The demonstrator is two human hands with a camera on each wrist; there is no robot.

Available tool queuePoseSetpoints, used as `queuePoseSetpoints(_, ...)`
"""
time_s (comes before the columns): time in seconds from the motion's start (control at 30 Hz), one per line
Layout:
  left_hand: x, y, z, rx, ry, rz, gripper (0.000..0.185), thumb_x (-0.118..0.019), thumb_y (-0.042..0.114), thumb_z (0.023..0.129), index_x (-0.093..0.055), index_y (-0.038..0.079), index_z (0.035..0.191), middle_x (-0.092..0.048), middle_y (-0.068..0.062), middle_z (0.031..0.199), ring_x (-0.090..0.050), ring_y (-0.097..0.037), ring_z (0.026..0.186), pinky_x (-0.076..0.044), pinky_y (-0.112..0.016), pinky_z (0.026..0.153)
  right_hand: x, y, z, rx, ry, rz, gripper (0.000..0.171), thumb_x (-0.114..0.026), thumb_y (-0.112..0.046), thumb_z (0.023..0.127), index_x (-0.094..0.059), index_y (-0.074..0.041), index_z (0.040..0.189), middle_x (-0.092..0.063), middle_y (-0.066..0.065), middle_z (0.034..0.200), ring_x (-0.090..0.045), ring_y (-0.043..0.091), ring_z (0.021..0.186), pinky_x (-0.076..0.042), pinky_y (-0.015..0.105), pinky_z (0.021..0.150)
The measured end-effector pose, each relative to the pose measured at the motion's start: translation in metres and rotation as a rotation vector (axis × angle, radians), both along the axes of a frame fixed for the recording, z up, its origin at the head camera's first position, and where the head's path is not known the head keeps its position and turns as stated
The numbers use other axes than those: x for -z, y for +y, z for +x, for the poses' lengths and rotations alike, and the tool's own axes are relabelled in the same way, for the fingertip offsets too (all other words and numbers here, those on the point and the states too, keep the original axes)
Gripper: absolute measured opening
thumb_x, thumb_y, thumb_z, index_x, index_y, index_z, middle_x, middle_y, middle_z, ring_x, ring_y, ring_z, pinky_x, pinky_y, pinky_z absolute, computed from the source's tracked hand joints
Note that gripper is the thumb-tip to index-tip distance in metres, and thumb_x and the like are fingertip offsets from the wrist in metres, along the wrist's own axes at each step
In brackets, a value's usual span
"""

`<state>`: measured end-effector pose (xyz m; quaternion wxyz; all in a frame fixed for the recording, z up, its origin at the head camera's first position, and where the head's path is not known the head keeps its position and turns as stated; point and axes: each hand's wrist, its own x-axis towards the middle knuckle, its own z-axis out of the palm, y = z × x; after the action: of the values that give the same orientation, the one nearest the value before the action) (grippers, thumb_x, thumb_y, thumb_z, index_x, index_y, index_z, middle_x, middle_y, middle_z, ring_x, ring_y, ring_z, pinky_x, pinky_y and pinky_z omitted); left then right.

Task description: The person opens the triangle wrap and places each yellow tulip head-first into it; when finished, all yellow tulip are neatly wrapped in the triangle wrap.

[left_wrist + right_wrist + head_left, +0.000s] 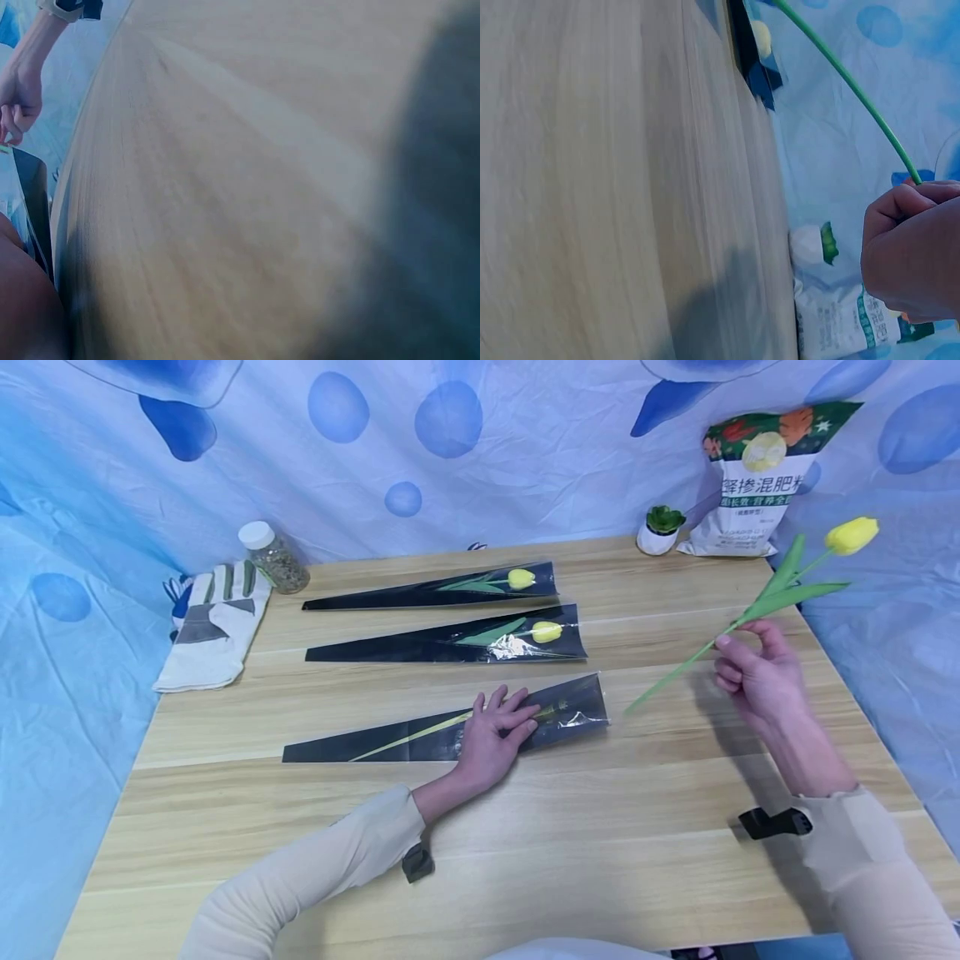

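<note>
In the head view my right hand pinches the green stem of a yellow tulip above the right side of the table. The bloom points up and away to the right, and the stem's lower end hangs near the open end of the nearest black flower sleeve. On that sleeve rests my left hand, fingers spread. Farther back lie two more black sleeves, the middle sleeve and the far sleeve, each with a yellow tulip inside. In the right wrist view the stem runs up from my fingers.
White and grey gloves lie at the back left, beside a lidded jar. A small potted plant and a fertilizer bag stand at the back right. A blue patterned curtain hangs behind the wooden table.
</note>
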<state>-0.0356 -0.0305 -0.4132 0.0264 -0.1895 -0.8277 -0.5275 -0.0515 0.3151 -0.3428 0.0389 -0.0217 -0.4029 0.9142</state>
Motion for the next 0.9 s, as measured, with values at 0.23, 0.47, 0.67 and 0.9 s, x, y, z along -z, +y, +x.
queuePoseSetpoints(0.23,0.002,0.001,-0.001,0.000,0.015,0.000,0.025,-0.073,0.009,0.090,-0.075,0.004,0.114,-0.059,-0.015,0.136,-0.037,-0.037,0.141,-0.008,-0.055,0.118,0.004,-0.013,0.000,0.031,-0.026,-0.024,0.021,-0.053,0.016,0.096,-0.054,-0.005,0.101,-0.063,0.012,0.075,-0.021,0.014,0.054,-0.011,0.025,0.053)
queuePoseSetpoints(0.47,0.001,0.002,-0.001,0.000,0.025,-0.001,0.024,-0.073,0.009,0.090,-0.075,0.004,0.114,-0.059,-0.015,0.136,-0.038,-0.038,0.141,-0.009,-0.056,0.118,0.010,-0.022,0.001,0.036,-0.042,-0.023,0.021,-0.054,0.015,0.096,-0.060,-0.005,0.097,-0.062,0.009,0.073,-0.027,0.013,0.052,-0.012,0.025,0.053)
queuePoseSetpoints(0.67,0.002,0.002,-0.001,0.004,0.031,0.005,0.024,-0.073,0.009,0.091,-0.074,0.003,0.114,-0.059,-0.016,0.136,-0.038,-0.039,0.141,-0.008,-0.056,0.118,0.014,-0.029,0.002,0.053,-0.056,0.008,0.020,-0.055,0.015,0.095,-0.057,-0.004,0.097,-0.056,0.006,0.070,-0.030,0.011,0.051,-0.013,0.024,0.052)
queuePoseSetpoints(0.9,0.001,0.004,0.000,0.000,0.032,-0.008,0.025,-0.073,0.009,0.091,-0.074,0.004,0.115,-0.059,-0.015,0.136,-0.037,-0.039,0.141,-0.008,-0.056,0.118,0.016,-0.039,0.004,0.067,-0.086,0.068,0.019,-0.059,0.013,0.094,-0.056,-0.006,0.096,-0.061,0.005,0.071,-0.037,0.009,0.049,-0.015,0.025,0.052)
